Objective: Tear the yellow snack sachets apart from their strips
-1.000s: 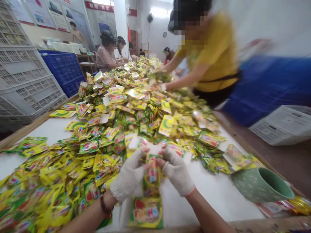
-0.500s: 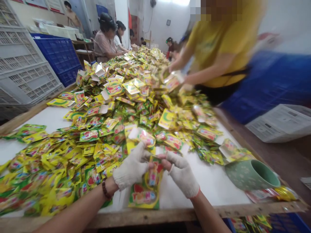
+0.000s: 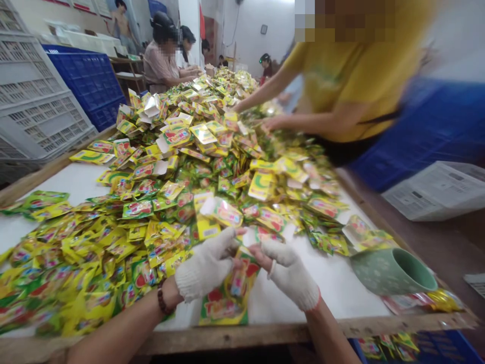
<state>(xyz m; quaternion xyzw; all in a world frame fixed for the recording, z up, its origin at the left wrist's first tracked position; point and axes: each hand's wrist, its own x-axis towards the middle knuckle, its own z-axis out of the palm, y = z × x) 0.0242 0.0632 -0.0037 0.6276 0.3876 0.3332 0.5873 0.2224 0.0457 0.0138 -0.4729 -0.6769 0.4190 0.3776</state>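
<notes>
Between my gloved hands is a small flat carton (image 3: 243,277), yellow and green with a red fruit picture and pink-and-blue lettering. My left hand (image 3: 206,263) grips its left side, thumb on the front. My right hand (image 3: 291,270) has its bare fingertips closed at the upper right edge; the thumb's exact hold is blurred. Below it, a similar carton (image 3: 223,309) lies on the white tabletop (image 3: 278,303) near the front edge. Just beyond my hands lie more cartons (image 3: 224,211), some with white flaps open. Shiny foil packets (image 3: 102,258) lie heaped to the left of my left hand.
A large heap of cartons and packets (image 3: 204,136) runs down the table. A green cup (image 3: 392,270) lies on its side at right. A person in yellow (image 3: 341,86) reaches into the heap. Crates (image 3: 85,83) stand at left; a white crate (image 3: 435,192) is at right.
My right hand has shifted slightly right and down, and the held carton's top leans right. The person in yellow has released a carton and stretched their arms further over the heap.
</notes>
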